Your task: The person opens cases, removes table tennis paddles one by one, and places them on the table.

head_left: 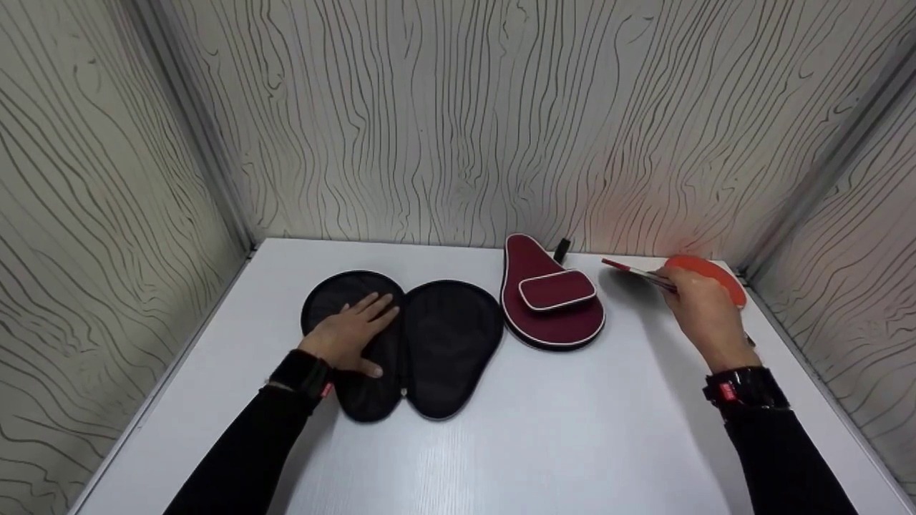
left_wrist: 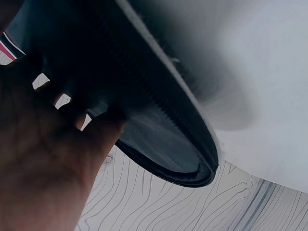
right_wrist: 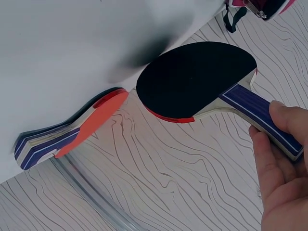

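My left hand rests with fingers spread on the left half of a black paddle case, which lies unfolded with both halves side by side. In the left wrist view the palm is beside the case's zippered rim. Raised above the table at the right, my right hand pinches a table tennis paddle by its blue-striped handle. Its black face shows in the right wrist view; from the head it appears edge-on. A second paddle lies on the table near that hand, orange-red side up.
A burgundy paddle case with white piping, a small front pocket and a black strap lies right of the black case. The white table meets wood-patterned panels at the back and sides.
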`<state>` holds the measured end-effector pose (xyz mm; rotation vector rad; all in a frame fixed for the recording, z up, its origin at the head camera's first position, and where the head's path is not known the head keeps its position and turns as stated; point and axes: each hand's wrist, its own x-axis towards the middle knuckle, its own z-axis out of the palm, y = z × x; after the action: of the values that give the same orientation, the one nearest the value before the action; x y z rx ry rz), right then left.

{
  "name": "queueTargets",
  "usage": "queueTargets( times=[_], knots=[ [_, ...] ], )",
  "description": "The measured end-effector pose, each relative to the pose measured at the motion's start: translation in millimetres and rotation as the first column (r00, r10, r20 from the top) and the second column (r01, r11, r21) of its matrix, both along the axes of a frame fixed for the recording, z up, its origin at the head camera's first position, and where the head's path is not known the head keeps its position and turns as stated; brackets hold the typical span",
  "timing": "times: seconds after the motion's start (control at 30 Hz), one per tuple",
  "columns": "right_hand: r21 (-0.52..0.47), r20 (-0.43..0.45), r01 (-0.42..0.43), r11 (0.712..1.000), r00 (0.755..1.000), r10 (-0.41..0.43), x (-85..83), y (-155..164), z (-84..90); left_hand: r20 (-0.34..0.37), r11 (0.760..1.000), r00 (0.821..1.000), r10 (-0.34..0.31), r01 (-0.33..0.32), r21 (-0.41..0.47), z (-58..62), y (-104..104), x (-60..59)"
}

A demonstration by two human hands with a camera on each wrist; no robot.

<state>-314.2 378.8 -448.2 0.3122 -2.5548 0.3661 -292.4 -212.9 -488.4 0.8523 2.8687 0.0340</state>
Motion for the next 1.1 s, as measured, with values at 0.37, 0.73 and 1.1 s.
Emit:
queueTargets(
  times=[0.37, 0.73, 1.1],
  knots=[
    [0.035, 0.109, -0.013, 0.999, 0.994, 0.01, -3.5, -2.2, -15.5, 0.001, 1.0, 1.0, 0.005, -0.005, 0.018, -1.4, -0.4, -0.6],
    [0.064, 0.196, -0.053, 0.997, 0.98, 0.04, -5.2, -4.1, -30.3, -0.005, 1.0, 1.0, 0.003, -0.003, 0.008, -1.8, -0.6, -1.1],
    [0.132, 0.304, -0.092, 0.987, 0.952, 0.048, -7.0, -7.1, -47.6, -0.004, 1.0, 1.0, 0.004, -0.004, 0.022, -1.6, -0.6, 0.3]
  ],
)
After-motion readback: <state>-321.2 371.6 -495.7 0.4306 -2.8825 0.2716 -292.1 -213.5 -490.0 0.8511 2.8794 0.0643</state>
